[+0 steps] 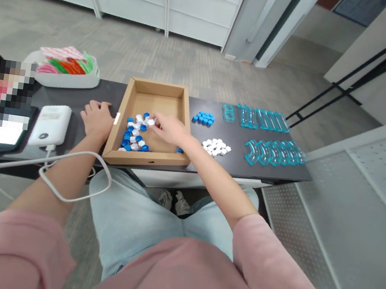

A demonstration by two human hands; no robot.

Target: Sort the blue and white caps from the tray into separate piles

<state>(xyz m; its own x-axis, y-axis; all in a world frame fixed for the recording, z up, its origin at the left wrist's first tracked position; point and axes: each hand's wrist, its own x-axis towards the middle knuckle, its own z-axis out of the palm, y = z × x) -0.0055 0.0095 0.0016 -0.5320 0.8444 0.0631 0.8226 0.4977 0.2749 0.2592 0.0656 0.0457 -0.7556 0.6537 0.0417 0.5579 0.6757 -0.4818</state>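
A shallow cardboard box (151,158) sits on the dark table before me, with a mix of blue hexagonal pieces (126,136) and white hexagonal pieces (134,147) heaped in its left half. My right hand (168,127) reaches into the box from the right, its thumb and fingers closed on a white hexagonal piece (151,122) at the heap's edge. Left of the box, my left hand (96,117) lies on the table with its fingers apart, holding nothing, close to the box's left wall.
Right of the box are a blue pile (204,118) and a white pile (216,147). Farther right, teal clear plastic parts stand in straight (264,119) and curved (274,152) rows. On the left are a power bank (51,125), a cable (80,153), a phone (6,131) and a white basket (68,81).
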